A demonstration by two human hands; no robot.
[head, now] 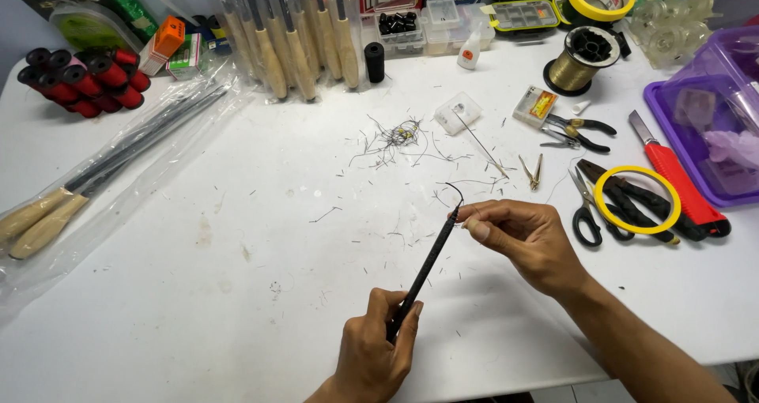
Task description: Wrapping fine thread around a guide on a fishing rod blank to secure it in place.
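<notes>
Two hands shared one thin black rod point(427, 267) above the near table point(198, 292): your left hand point(375, 352) gripped its base, your right hand point(522, 241) pinched dark thread point(456, 191) at its tip. Slackened fingertips could have let that thread slip.

The rod point(423, 273) looks matt black. The tabletop point(237, 237) is smooth white, scuffed and stained. Handles point(300, 59) are pale bare wood under glossy clear plastic. The wire spool point(575, 67) gleams metallic gold.
</notes>
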